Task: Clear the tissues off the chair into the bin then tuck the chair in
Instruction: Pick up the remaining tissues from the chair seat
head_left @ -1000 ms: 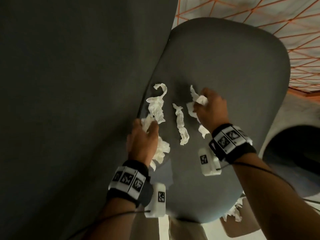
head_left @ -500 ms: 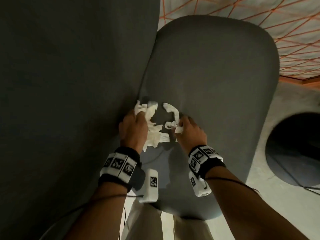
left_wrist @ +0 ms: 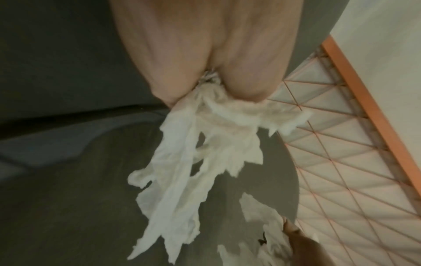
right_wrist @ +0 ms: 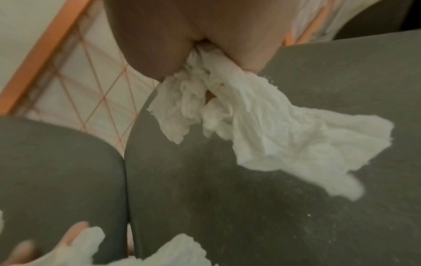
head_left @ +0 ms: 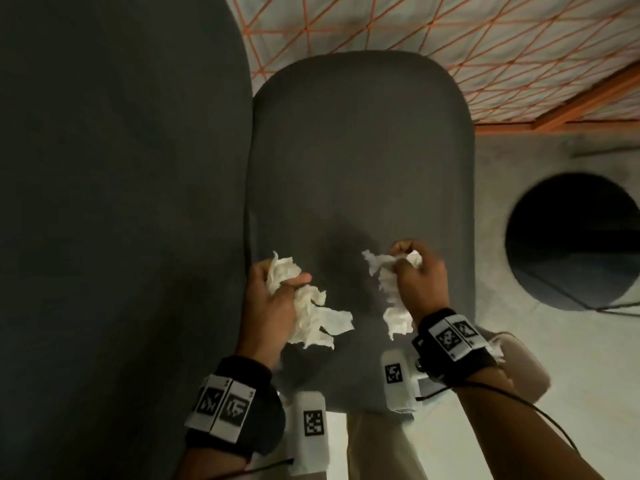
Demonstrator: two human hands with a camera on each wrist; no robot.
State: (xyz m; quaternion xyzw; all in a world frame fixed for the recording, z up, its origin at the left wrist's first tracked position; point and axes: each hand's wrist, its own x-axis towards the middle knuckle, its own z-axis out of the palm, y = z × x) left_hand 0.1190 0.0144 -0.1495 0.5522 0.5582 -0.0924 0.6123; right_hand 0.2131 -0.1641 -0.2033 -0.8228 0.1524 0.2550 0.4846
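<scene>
1. The left hand has its grip curled tight round a bunch of tissues. The right hand has its grip curled tight round more tissues. Both bunches hang just above the chair seat.

2. Long loose bits dangle below each grip. A bit could tear off or slip out and fall back on the seat or onto the floor, because only the top of each bunch is squeezed.

3. The bin is a dark round hole off to the right of the right grip, well apart from it. The left grip is farther away, so its tissues could drop on the way over.

4. No tissue shows on the seat now, but the part under the hands is hidden.

5. The seat is grey and soft-looking. The chair back stands just left of the left grip. Beyond the grips is a white rug with orange lines. The floor is pale.
</scene>
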